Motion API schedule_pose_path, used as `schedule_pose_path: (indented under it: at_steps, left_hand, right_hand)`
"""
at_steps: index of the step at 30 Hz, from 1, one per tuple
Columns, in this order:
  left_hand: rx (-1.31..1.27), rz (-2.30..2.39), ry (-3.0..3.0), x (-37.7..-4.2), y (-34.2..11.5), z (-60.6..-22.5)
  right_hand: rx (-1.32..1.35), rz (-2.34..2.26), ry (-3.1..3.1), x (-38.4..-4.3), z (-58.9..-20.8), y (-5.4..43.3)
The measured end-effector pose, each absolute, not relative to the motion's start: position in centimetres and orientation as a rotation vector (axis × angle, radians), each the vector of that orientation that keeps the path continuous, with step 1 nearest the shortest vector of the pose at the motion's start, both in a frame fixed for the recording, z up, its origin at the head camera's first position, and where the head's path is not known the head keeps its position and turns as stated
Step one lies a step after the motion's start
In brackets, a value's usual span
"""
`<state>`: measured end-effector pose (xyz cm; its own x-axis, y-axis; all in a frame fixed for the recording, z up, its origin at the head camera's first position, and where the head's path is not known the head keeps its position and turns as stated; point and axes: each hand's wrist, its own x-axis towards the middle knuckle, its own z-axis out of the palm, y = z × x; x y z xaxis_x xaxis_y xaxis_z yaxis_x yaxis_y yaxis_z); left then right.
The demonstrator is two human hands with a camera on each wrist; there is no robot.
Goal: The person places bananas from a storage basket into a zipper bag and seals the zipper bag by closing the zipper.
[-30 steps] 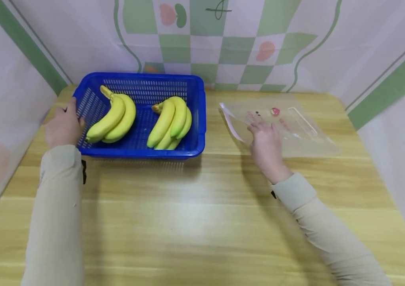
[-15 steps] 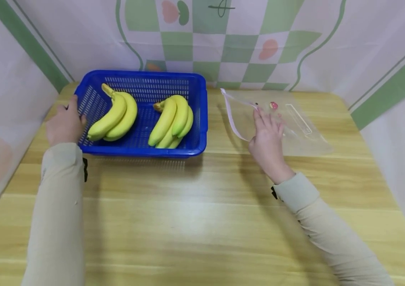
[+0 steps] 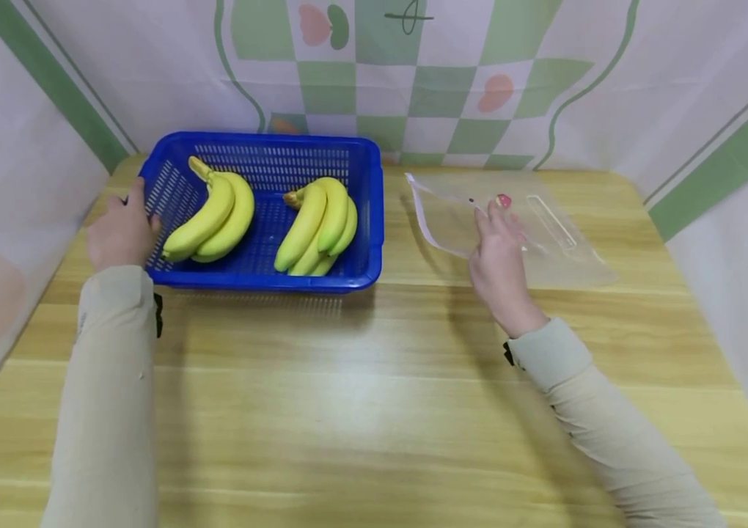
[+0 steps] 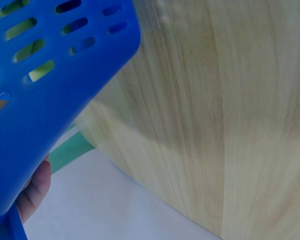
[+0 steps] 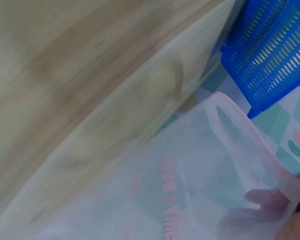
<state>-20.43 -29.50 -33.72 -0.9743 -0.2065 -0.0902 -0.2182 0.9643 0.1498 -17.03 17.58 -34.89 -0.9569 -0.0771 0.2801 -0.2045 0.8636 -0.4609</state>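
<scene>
A blue plastic basket (image 3: 262,283) stands at the back left with two bunches of bananas inside, a left bunch (image 3: 212,220) and a right bunch (image 3: 317,227). My left hand (image 3: 119,231) grips the basket's left rim; in the left wrist view, part of this hand (image 4: 36,190) shows below the rim. On the right lies a clear plastic bag (image 3: 559,264) with a pale pink mouth edge and a strawberry print. My right hand (image 3: 499,271) pinches the bag at its raised mouth. Through the film, some right fingers (image 5: 270,202) show in the right wrist view.
Both things are on a light wooden table (image 3: 347,411). Behind it hangs a green and white checked cloth (image 3: 380,88) near the basket's back wall. White and green sheets (image 3: 730,161) stand along the sides.
My right hand first moved up the bag and raised its mouth, then shifted slightly right as the mouth sank a little. My left hand stays at the basket rim; the bananas lie unchanged.
</scene>
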Motion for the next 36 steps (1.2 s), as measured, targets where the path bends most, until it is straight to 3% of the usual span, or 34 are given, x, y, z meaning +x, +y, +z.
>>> schedule_pose_path:
  at_steps: [10, 26, 36]
  left_hand:
    - [-0.32, 0.241, 3.046, -20.4, -29.5, -33.9]
    - [-0.326, 0.241, 3.047, -20.5, -29.5, -33.9]
    - [-0.326, 0.235, 3.025, -20.5, -29.5, -33.9]
  right_hand:
    - [0.283, 0.633, -3.168, -17.0, -33.4, 17.9]
    - [0.011, 0.948, -2.886, -17.1, -33.2, 17.6]
    - [0.076, 1.019, -2.795, -17.0, -33.5, 17.4]
